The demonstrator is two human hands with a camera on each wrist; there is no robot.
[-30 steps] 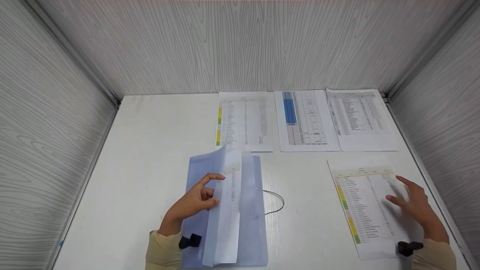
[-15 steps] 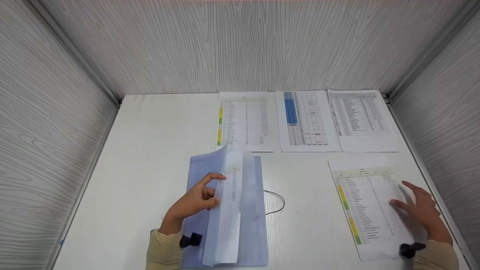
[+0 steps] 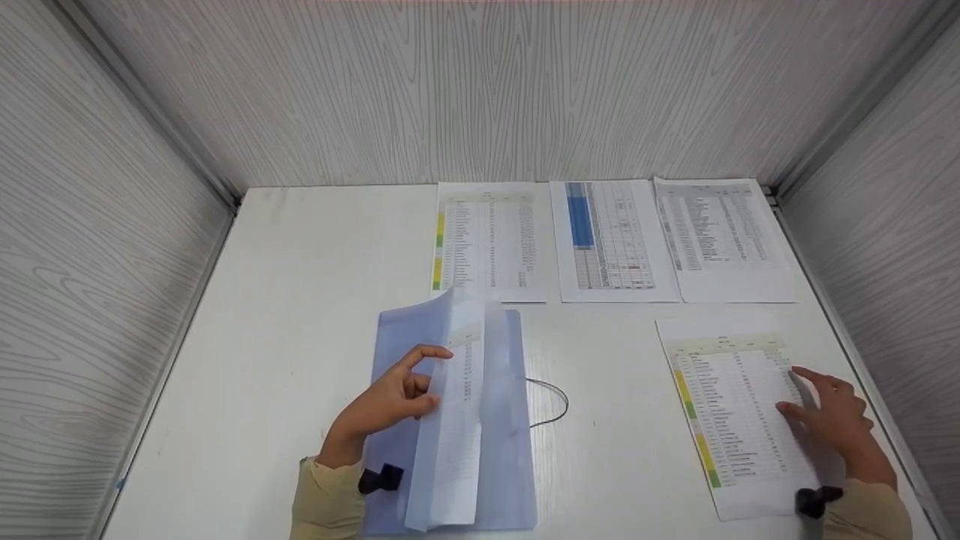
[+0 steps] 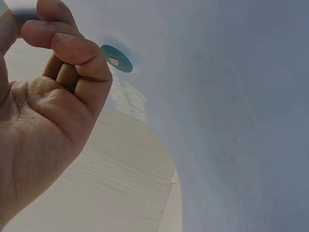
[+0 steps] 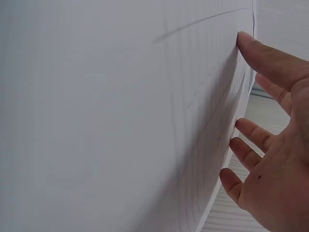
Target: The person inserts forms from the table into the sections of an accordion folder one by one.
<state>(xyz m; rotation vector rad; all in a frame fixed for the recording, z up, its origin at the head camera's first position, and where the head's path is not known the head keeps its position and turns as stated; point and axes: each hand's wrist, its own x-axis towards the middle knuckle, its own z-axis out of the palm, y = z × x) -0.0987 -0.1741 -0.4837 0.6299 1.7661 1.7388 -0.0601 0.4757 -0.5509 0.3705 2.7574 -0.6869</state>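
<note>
A translucent blue document folder point(image 3: 506, 450) lies in front of me with its cover flap raised and a printed sheet point(image 3: 459, 450) standing beside the flap. My left hand point(image 3: 394, 397) holds the flap, its fingers curled against it. In the left wrist view, a teal button disc point(image 4: 117, 59) sits on the folder's plastic by the curled fingers. At the right, my right hand point(image 3: 836, 420) touches the right side of a printed table sheet point(image 3: 739, 420), fingers extended. The right wrist view shows the thumb on the paper point(image 5: 96, 121) and the other fingers along its edge.
Three printed papers lie along the back of the white table: a colour-edged sheet point(image 3: 491, 240), a sheet with a blue block point(image 3: 611, 240) and a grey one point(image 3: 720, 240). A thin cord point(image 3: 564, 405) loops out from the folder's right side. Walls enclose the table's back and sides.
My right hand moves slightly down along the sheet's right side, shifts right, then comes back left onto the paper. The left hand and the folder stay in place.
</note>
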